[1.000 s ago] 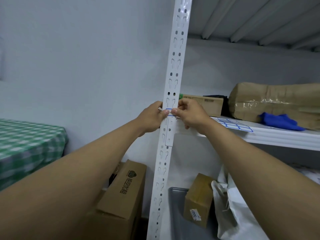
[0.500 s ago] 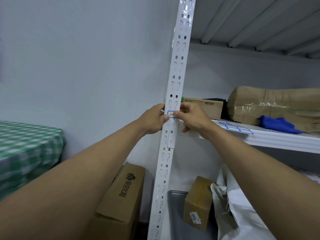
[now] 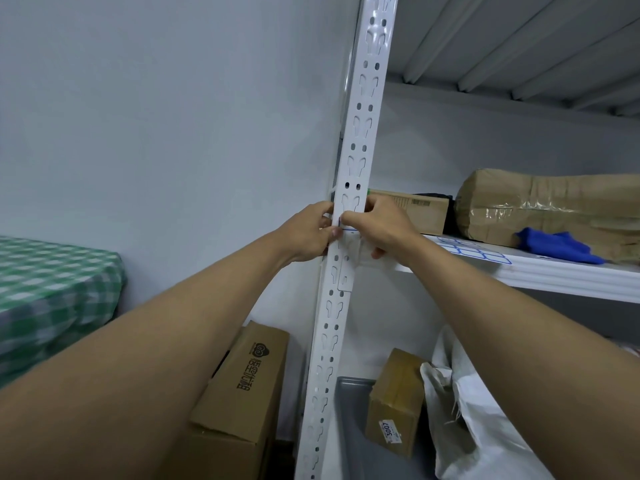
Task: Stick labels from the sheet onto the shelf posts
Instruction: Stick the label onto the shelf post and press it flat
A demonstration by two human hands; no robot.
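A white slotted shelf post runs up the middle of the view. A small white label with a blue border lies across the post's front at shelf height, mostly covered by my fingers. My left hand curls round the post's left edge, its thumb on the label's left end. My right hand pinches the label against the post, thumb in front and fingers curled behind. The label sheet, with blue-bordered labels, lies flat on the white shelf to the right.
On the shelf stand a flat cardboard box, a taped brown parcel and a blue cloth. Below are a tall carton, a small box in a grey tray, and a white bag. A green checked cloth covers something at the left.
My hands have closed in on the post and my right thumb now covers most of the label, which was plainly visible between my fingers. The view has tilted slightly upward.
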